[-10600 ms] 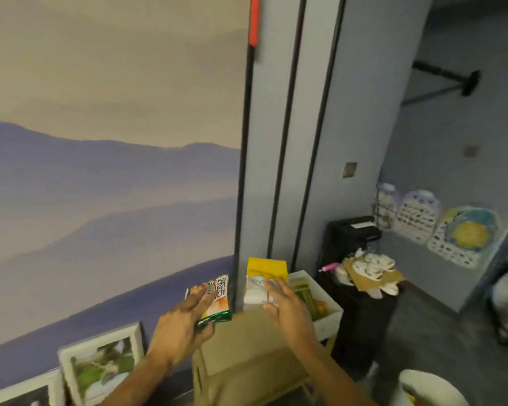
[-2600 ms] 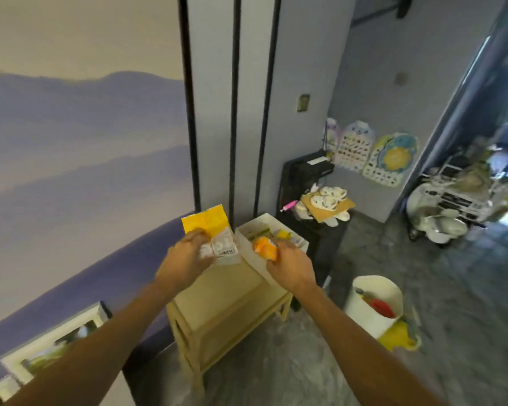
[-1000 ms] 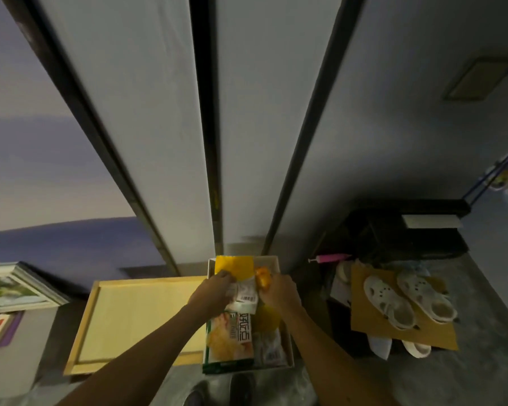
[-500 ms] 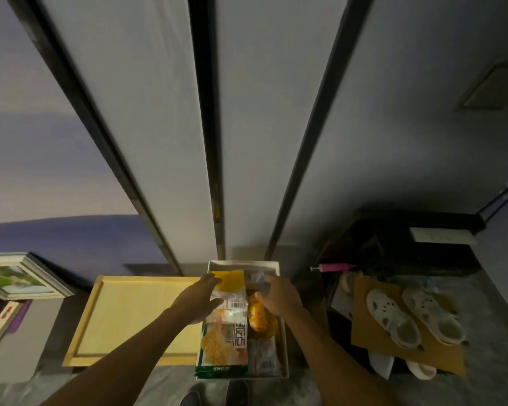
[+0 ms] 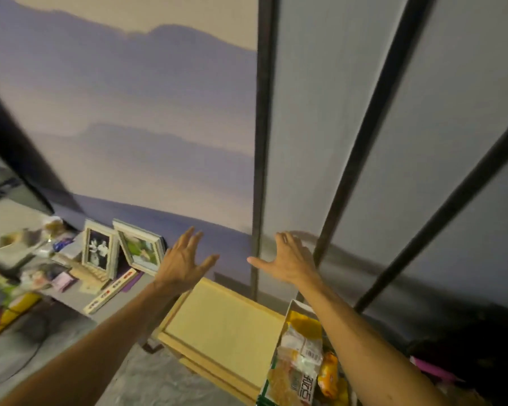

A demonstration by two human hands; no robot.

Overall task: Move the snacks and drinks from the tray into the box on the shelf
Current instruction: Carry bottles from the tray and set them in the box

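Observation:
The white box (image 5: 291, 306) sits at the lower right, packed with snack packets (image 5: 298, 363), among them a yellow one and an orange one. Beside it on the left lies the bare wooden tray (image 5: 223, 329) on its wooden stand. My left hand (image 5: 185, 260) hovers open above the tray's far left corner, fingers spread, holding nothing. My right hand (image 5: 288, 260) is raised in front of the wall above the box, also open and holding nothing. My right forearm crosses over the box's right side and hides part of it.
Two framed photos (image 5: 99, 249) lean against the wall on a grey counter (image 5: 71, 300) at the left, with scattered packets and small items farther left. Black vertical strips (image 5: 260, 142) run down the wall. The floor is grey stone.
Both hands have let go of the packets and lifted up out of the box, fingers spread. The view has swung left and upward, so the box now lies at the lower right.

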